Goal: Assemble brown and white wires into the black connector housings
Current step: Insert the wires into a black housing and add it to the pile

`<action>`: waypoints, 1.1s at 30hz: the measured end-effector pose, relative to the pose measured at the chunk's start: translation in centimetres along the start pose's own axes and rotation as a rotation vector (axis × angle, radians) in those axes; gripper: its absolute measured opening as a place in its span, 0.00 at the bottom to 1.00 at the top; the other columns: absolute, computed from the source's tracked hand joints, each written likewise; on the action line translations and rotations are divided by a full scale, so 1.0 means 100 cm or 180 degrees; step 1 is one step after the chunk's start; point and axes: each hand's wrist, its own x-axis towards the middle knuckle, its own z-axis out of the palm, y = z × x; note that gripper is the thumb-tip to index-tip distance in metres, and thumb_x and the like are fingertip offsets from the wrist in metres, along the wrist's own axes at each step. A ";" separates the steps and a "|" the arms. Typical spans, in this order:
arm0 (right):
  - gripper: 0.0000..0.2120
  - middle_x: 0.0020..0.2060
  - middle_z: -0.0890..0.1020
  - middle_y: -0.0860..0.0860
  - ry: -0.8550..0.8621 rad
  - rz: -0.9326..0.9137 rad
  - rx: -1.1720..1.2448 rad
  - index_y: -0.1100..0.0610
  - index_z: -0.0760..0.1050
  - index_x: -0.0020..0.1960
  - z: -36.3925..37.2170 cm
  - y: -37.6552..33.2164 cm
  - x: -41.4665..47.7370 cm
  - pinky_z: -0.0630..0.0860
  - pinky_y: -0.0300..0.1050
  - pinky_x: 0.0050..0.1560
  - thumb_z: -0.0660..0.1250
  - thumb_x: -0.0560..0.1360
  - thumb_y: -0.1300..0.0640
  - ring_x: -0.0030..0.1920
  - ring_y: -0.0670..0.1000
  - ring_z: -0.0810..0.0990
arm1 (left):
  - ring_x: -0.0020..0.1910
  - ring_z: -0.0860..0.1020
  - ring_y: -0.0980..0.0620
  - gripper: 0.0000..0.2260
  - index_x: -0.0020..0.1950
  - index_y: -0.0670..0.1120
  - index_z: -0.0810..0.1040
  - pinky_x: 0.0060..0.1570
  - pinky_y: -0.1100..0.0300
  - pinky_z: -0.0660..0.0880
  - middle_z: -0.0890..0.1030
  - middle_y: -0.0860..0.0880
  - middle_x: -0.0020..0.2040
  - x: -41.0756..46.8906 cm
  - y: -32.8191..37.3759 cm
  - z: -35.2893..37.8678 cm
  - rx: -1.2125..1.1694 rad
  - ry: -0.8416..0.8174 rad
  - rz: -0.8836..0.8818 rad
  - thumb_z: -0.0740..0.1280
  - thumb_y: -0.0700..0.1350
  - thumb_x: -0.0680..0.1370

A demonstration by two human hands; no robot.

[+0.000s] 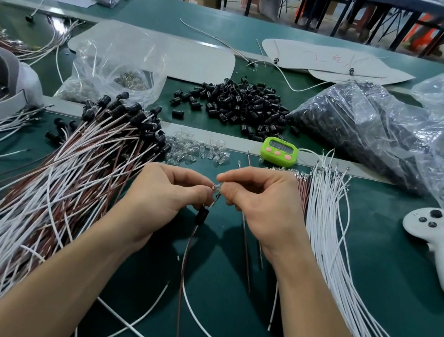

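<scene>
Head view. I see the left grip [162,199] and the right grip [261,204] meeting fingertip to fingertip at the middle of the table [372,281]. Both are clenched in a pinch on a small clear piece [218,187] that glints between them. The black housing [202,214] of this unit hangs just under that pinch, at six o'clock of it. It is threaded on a brown wire [182,279] that trails on toward six o'clock, with a white wire [205,330] curving off beside it.

I judge the job well under way but far from over. At nine o'clock of the hands lies a big sheaf of finished leads [94,152], brown and white pairs with black caps at their far ends. Plenty of stock is left. There is a heap of loose housings [237,103] at twelve o'clock and a bulging bag [368,128] of dark parts at two. A fan of bare white wires [330,230] lies at three, with brown ends [302,190] beside it. The unit in hand looks partway done, its housing on the wires but not seated.

Much is hard to read from here. The fingers cover the wire ends, so I cannot tell whether they are joined to the clear piece or which fingers bear the load. The bottom edge cuts off the tails of the wires. The digits on the green timer [279,148] are too small to make out, and the far background is blurred.
</scene>
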 end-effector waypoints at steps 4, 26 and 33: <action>0.10 0.33 0.87 0.50 -0.0055 -0.0056 0.0039 0.52 0.88 0.41 -0.001 -0.001 -0.001 0.76 0.36 0.37 0.77 0.70 0.67 0.32 0.45 0.81 | 0.37 0.82 0.52 0.08 0.40 0.47 0.88 0.40 0.66 0.78 0.86 0.42 0.37 -0.002 0.003 0.001 -0.0001 0.0013 0.0010 0.76 0.34 0.72; 0.14 0.32 0.85 0.51 -0.0005 -0.0155 0.0290 0.53 0.88 0.40 -0.005 -0.007 -0.002 0.75 0.35 0.35 0.75 0.70 0.71 0.31 0.46 0.79 | 0.31 0.78 0.54 0.06 0.34 0.43 0.87 0.36 0.68 0.75 0.84 0.43 0.33 -0.003 0.004 0.007 0.0060 0.0430 0.0093 0.75 0.33 0.66; 0.12 0.33 0.86 0.50 -0.0068 -0.0184 0.0071 0.53 0.88 0.41 -0.006 -0.005 -0.001 0.77 0.38 0.38 0.76 0.70 0.70 0.33 0.46 0.81 | 0.35 0.82 0.51 0.06 0.40 0.44 0.89 0.38 0.66 0.78 0.86 0.41 0.36 -0.001 0.003 0.005 -0.0089 0.0220 0.0110 0.78 0.35 0.68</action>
